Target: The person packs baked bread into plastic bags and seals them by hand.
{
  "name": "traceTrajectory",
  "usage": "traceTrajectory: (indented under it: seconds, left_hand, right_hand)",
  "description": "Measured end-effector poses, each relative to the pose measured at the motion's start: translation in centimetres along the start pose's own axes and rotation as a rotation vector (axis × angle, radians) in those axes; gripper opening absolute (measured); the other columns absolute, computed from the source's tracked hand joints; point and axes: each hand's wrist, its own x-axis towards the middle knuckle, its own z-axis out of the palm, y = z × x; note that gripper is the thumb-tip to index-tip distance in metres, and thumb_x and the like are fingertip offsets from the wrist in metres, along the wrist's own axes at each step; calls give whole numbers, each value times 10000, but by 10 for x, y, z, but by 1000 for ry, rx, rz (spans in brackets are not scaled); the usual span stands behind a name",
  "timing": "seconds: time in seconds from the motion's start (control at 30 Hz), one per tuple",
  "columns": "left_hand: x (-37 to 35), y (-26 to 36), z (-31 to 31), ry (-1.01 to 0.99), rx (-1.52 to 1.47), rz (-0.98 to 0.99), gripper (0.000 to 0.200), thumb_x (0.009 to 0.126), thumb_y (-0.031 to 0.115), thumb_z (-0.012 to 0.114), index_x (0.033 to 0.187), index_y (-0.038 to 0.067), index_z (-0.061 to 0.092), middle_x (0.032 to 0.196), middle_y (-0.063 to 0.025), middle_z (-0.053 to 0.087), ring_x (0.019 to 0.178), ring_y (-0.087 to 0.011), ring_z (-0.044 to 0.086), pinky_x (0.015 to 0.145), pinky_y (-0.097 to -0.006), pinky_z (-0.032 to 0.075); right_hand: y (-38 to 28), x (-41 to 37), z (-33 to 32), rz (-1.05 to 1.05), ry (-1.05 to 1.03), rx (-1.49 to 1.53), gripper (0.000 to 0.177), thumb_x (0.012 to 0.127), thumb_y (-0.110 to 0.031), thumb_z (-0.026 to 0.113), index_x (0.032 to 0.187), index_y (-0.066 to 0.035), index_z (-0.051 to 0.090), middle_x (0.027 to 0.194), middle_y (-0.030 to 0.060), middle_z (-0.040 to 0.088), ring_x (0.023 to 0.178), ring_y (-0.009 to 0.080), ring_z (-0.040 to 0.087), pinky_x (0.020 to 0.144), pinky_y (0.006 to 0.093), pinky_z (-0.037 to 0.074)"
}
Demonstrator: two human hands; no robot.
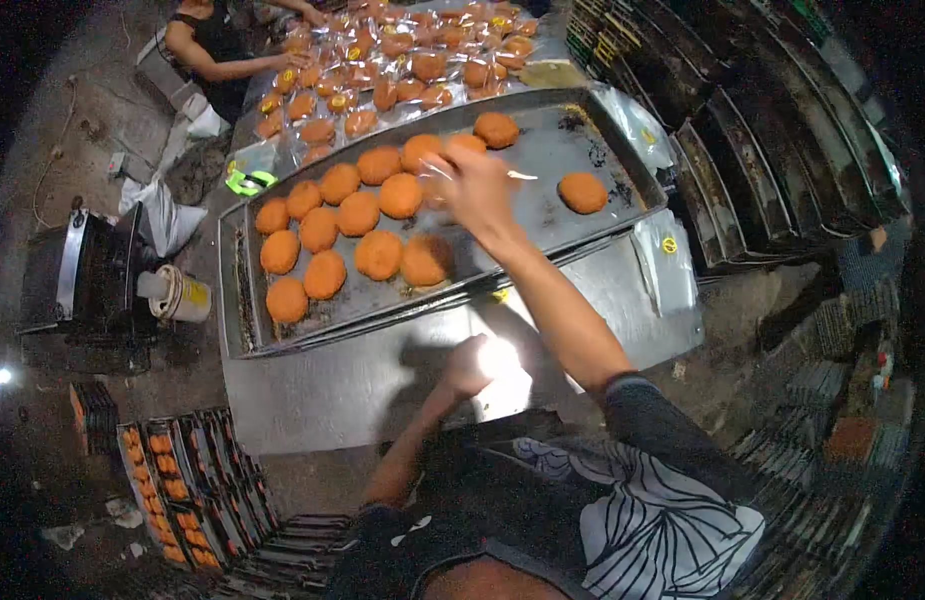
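Observation:
A large metal tray [522, 215] holds several round orange-brown buns [379, 255], mostly in rows at its left; one bun [582, 192] lies apart at the right. My right hand [474, 190] reaches over the tray among the upper buns, fingers bent downward and blurred. Pale, shiny bits stick out on both sides of it, but I cannot make out what it holds. Below the tray's near edge, my left hand [465, 368] is closed beside a very bright, glaring patch that looks like clear plastic [500, 360]. Glare hides its fingertips and what they grip.
Bagged buns [412, 65] cover the table's far end, where another person's arm [232, 68] reaches in. Clear bags with yellow labels [669, 245] lie right of the tray. Stacked dark trays [742, 170] stand at right; bun-filled trays [167, 490] sit lower left near a white bucket [187, 297].

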Motion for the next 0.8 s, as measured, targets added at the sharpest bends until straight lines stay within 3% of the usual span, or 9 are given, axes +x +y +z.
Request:
traceTrajectory:
  seconds: [0.07,0.13,0.23,0.3,0.43,0.6,0.67,0.73,0.8]
  left_hand:
    - [-34,-61,75,133,194,-61,278,609,150,673,847,50,569,820,-121,562,767,-280,534,695,-357,429]
    - [3,-9,24,-260,-30,-170,163,656,143,641,762,32,588,762,-126,570,760,-255,546,660,-343,436]
    - [14,-5,9,-302,-202,-261,216,760,208,549,752,-6,583,778,-161,592,689,-290,555,633,-351,432]
    - [26,5,-15,-228,-172,-303,233,785,239,539,790,10,585,799,-170,593,692,-292,561,628,-355,430]
    - [33,7,-9,-233,-3,-541,258,743,270,581,852,36,590,798,-163,594,726,-308,573,637,-369,442]
    - [42,28,-8,-239,11,-548,290,666,263,663,838,39,597,727,-157,590,652,-300,573,583,-373,443]
    - [61,63,-20,-317,117,-540,273,677,263,658,834,46,609,746,-142,603,699,-285,587,623,-357,452]
    - [71,92,-25,-185,-301,-794,232,698,258,643,811,57,624,773,-124,615,757,-254,598,672,-329,456]
    - [68,86,-24,-205,0,-499,202,727,251,620,816,70,620,813,-106,615,778,-231,596,689,-313,455]
  right_hand:
    - [15,-2,26,-245,125,35,370,772,-258,561,1049,-14,530,995,170,544,926,274,514,818,323,393]
    - [28,-44,23,-392,-22,188,546,782,-268,560,1238,-48,358,1301,182,315,1223,305,275,1000,362,222]
    - [111,-182,20,420,-670,347,281,800,-250,541,965,-24,571,928,106,586,924,159,525,831,318,402]
    - [138,-244,12,351,-840,455,213,785,-190,583,913,-20,584,832,62,593,790,120,540,739,271,433]
    - [152,-245,20,392,-547,438,188,757,-179,628,885,-49,585,724,83,584,695,112,533,616,291,430]
    - [159,-264,12,352,-812,78,253,797,-282,565,846,-34,557,662,117,577,556,191,529,540,351,412]
    - [147,-264,14,316,-272,158,251,822,-295,514,863,-48,530,674,135,575,539,243,537,524,380,413]
    - [178,-282,41,506,-247,194,193,838,-228,476,895,-45,489,690,164,565,568,287,556,506,381,422]
    - [179,-270,42,457,-207,220,182,842,-194,454,939,-40,461,676,157,565,550,271,570,467,358,425]
